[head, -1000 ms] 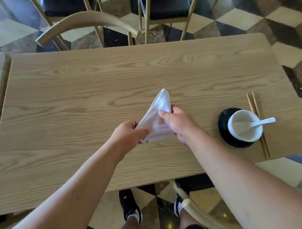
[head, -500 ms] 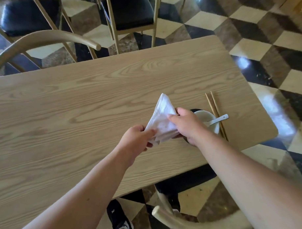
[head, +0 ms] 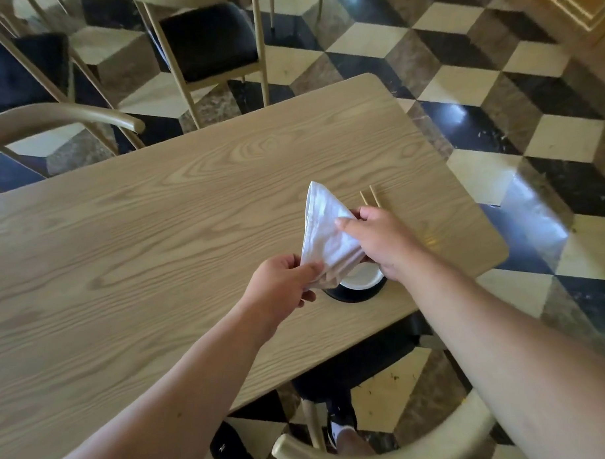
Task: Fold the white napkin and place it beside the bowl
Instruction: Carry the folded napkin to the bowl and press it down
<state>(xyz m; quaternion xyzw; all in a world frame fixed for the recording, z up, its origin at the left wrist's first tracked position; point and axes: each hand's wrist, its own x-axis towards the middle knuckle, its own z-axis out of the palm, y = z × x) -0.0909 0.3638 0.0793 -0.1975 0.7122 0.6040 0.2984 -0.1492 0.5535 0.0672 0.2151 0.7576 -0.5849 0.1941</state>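
Note:
The white napkin (head: 325, 235) is folded into a triangle and held in the air above the table, its point facing away from me. My left hand (head: 282, 288) pinches its near left corner. My right hand (head: 383, 240) grips its right edge with the thumb on top. Directly beneath the napkin, the white bowl (head: 363, 278) sits on a black saucer (head: 351, 294); both are mostly hidden by the cloth and my right hand.
Two wooden chopsticks (head: 370, 196) poke out past my right hand. The wooden table (head: 156, 217) ends close to the right of the bowl. Chairs (head: 205, 44) stand on the far side, and a curved chair back (head: 387, 449) is below me on the checkered floor.
Both hands carried the folded napkin to the right, from the table's middle to above the bowl, which it now covers. The view swung right as well.

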